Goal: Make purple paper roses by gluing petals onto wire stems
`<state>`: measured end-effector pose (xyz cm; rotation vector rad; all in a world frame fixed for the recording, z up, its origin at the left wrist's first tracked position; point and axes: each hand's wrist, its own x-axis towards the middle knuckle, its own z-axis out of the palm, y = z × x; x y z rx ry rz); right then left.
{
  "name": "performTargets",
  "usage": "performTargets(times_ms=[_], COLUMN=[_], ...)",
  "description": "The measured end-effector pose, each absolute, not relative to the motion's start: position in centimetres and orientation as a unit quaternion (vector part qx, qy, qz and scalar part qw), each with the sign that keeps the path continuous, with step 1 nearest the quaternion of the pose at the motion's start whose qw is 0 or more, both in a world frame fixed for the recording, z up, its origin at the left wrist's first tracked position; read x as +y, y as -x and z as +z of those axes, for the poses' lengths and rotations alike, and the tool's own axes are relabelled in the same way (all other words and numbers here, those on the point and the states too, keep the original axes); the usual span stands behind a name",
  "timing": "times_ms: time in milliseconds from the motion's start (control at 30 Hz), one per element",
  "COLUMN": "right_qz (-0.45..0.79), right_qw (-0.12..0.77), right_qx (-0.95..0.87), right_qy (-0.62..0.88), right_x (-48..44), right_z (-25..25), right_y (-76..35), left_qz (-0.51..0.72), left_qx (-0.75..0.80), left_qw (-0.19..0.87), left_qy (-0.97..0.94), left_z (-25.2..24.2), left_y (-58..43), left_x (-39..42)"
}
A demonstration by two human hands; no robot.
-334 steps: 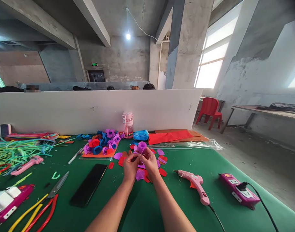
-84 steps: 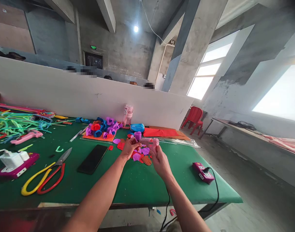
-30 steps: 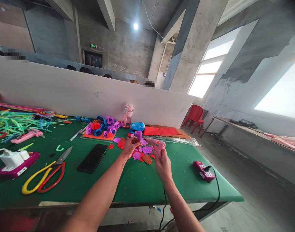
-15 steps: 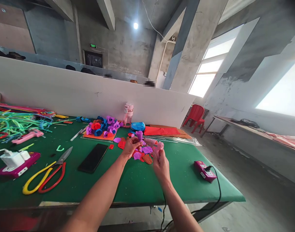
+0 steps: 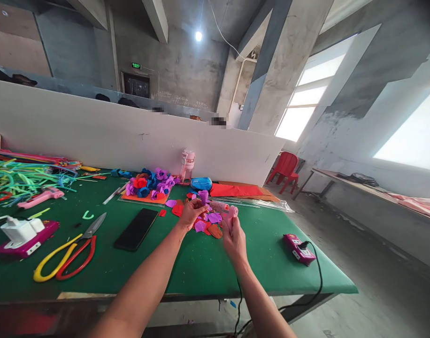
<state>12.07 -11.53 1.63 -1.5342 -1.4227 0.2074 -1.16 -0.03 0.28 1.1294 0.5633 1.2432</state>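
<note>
My left hand (image 5: 193, 215) pinches a small purple paper flower (image 5: 203, 196) upright between thumb and fingers. Closed around the handle of a pink hot glue gun (image 5: 229, 214), my right hand (image 5: 235, 241) holds it just right of the flower, its front end pointing left toward it. Beneath both hands lie loose purple petals (image 5: 214, 218) and red petals (image 5: 177, 208), partly hidden by my fingers. A pile of finished-looking purple, blue and red paper flowers (image 5: 149, 183) rests on an orange sheet to the left.
On the green table (image 5: 201, 272) lie scissors (image 5: 84, 246), a black phone (image 5: 136, 229), another pink glue gun (image 5: 42, 198), a heap of coloured stems (image 5: 28, 173) and two power strips (image 5: 299, 249). A pink bottle (image 5: 187, 166) stands before the white partition (image 5: 95, 126).
Hardly anything differs. Both hands keep their places with the purple flower and the glue gun; the view shifts very slightly.
</note>
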Motion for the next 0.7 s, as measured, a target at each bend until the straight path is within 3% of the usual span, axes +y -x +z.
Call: performTargets(times_ms=[700], right_qz=[0.115], right_qw=[0.512], right_qx=[-0.574], right_qy=[0.629], right_x=[-11.43], right_z=[1.51], right_y=[-12.18], left_qz=[0.547], left_qx=[0.252], left_qw=[0.634], left_qy=[-0.485], left_z=[0.14], left_y=[1.04], left_x=[0.02])
